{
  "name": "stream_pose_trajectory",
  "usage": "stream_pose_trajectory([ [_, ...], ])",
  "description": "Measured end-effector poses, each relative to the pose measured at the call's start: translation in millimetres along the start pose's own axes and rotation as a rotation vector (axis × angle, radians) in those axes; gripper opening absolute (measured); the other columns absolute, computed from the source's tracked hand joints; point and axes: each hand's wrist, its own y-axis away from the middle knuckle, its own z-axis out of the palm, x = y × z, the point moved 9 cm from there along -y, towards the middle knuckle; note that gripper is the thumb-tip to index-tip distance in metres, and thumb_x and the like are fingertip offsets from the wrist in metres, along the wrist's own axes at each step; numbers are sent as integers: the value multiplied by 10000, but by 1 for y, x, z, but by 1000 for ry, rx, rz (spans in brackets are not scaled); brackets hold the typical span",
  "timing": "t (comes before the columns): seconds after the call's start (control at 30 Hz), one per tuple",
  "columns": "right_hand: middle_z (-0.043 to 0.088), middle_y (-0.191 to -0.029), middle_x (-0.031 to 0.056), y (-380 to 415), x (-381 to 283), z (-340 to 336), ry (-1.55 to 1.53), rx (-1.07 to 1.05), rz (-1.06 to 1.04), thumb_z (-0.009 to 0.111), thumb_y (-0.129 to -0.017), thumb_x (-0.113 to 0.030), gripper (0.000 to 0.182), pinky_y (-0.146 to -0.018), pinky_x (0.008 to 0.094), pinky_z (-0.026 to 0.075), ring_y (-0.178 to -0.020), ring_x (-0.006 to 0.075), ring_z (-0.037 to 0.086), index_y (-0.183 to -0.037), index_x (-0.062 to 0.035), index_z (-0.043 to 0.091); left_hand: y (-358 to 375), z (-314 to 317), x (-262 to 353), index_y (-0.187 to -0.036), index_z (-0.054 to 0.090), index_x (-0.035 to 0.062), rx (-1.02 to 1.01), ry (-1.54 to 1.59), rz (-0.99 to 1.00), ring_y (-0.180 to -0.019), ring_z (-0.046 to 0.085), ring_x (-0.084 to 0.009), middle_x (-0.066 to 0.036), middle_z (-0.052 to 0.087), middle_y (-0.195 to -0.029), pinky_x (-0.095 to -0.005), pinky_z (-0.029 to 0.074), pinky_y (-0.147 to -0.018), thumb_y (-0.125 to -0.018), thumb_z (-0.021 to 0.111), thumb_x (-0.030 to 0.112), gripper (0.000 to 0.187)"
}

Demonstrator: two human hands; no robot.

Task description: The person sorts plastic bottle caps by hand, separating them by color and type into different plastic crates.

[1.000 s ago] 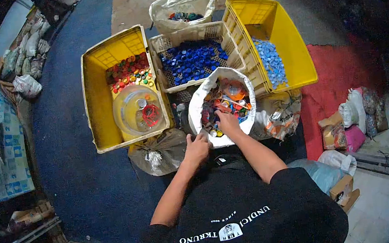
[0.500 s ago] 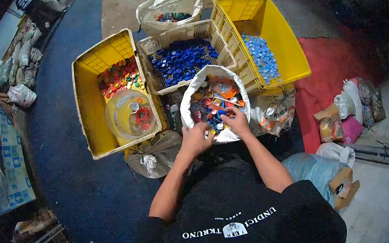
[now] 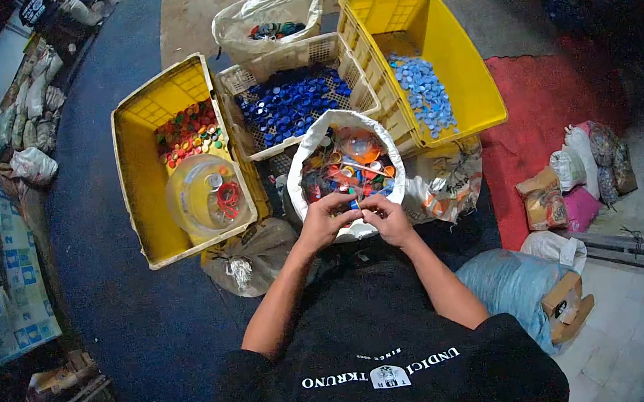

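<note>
A white sack [image 3: 307, 155] with a rolled rim stands in front of me, full of mixed bottle caps [image 3: 370, 170] in red, orange, blue and white. Over its near rim my two hands meet. Between their fingertips is a small blue bottle cap [image 3: 354, 204]. My left hand [image 3: 323, 223] is closed on the cap from the left, thumb and fingers pinched. From the other side my right hand [image 3: 390, 223] also pinches at it, fingers curled. The fingers partly cover the cap.
Behind the sack, a white crate [image 3: 244, 75] holds dark blue caps. A yellow crate [image 3: 136, 174] at left holds red, yellow and green caps plus a clear round container [image 3: 187, 204]. Light blue caps lie in the right yellow crate [image 3: 474, 72]. Another white sack [image 3: 239, 28] stands behind.
My hands, apart over the sack half a second ago, have come together at its near rim. The blue cap in my right hand has moved left and toward me, meeting my left fingers.
</note>
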Motion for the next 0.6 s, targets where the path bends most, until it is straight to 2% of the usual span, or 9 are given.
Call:
stream_pose_trajectory([
  [0.07, 577, -973, 26, -6, 7, 1, 22, -58, 0, 629, -900, -169, 182, -745, 239, 468, -863, 88, 570, -979, -5, 644, 4, -7, 13, -1076, 670, 11, 5, -174, 79, -931, 614, -149, -77, 649, -1055, -286, 507, -789, -720, 817, 132, 404],
  [0.17, 586, -930, 25, -11, -6, 6, 125, -114, -21, 626, -908, -163, 153, -726, 235, 449, -834, 84, 556, -908, -16, 667, 10, -9, 36, -1028, 692, 23, 28, -327, 145, -915, 624, -152, -88, 668, -1010, -291, 502, -785, -688, 835, 143, 388],
  [0.23, 580, -932, 18, -16, -6, 12, 74, -203, -15, 623, -913, -162, 158, -726, 235, 441, -815, 85, 544, -907, -8, 660, 12, -13, 40, -1005, 701, 27, 63, -307, 143, -901, 634, -162, -96, 681, -976, -289, 499, -780, -680, 840, 149, 374],
  [0.3, 574, -923, 11, -19, -2, 14, 29, -211, -24, 620, -916, -158, 155, -721, 232, 436, -799, 81, 531, -910, -8, 657, 14, -16, 34, -1012, 703, 31, 63, -276, 59, -905, 638, -162, -95, 683, -980, -286, 499, -793, -680, 838, 140, 374],
  [0.37, 567, -913, 3, -23, 3, 14, -15, -213, -36, 617, -919, -155, 152, -717, 230, 431, -783, 78, 519, -914, -7, 655, 16, -17, 39, -1024, 695, 23, 68, -275, 89, -904, 634, -155, -89, 681, -976, -284, 500, -793, -689, 833, 136, 380],
  [0.43, 575, -891, 12, -28, 14, 4, 27, -156, -20, 619, -912, -170, 151, -741, 248, 445, -841, 92, 551, -967, -36, 662, 17, -19, 41, -1036, 688, 15, 71, -273, 123, -903, 629, -147, -83, 679, -973, -281, 501, -792, -697, 829, 131, 385],
  [0.5, 565, -895, 11, -36, 26, -6, -68, -104, 52, 580, -931, -154, 154, -742, 254, 457, -843, 88, 548, -995, -28, 642, 21, -49, 30, -1051, 679, 1, 369, -46, 106, -834, 613, -115, -67, 674, -977, -257, 504, -765, -718, 809, 105, 372],
  [0.57, 571, -925, 43, -43, 31, -25, 139, 47, 98, 544, -941, -158, 193, -761, 268, 469, -847, 109, 557, -1018, 0, 626, 25, -70, 20, -1092, 649, -23, 445, -159, 73, -886, 629, -117, -80, 667, -1019, -255, 512, -770, -765, 771, 67, 360],
  [0.6, 586, -971, 115, -45, 8, -26, 273, 133, -126, 513, -940, -151, 233, -789, 327, 483, -870, 210, 598, -1051, 26, 615, 26, -73, 11, -1122, 630, -26, 426, 23, 39, -880, 630, -116, -87, 666, -1022, -250, 509, -769, -777, 767, 74, 385],
])
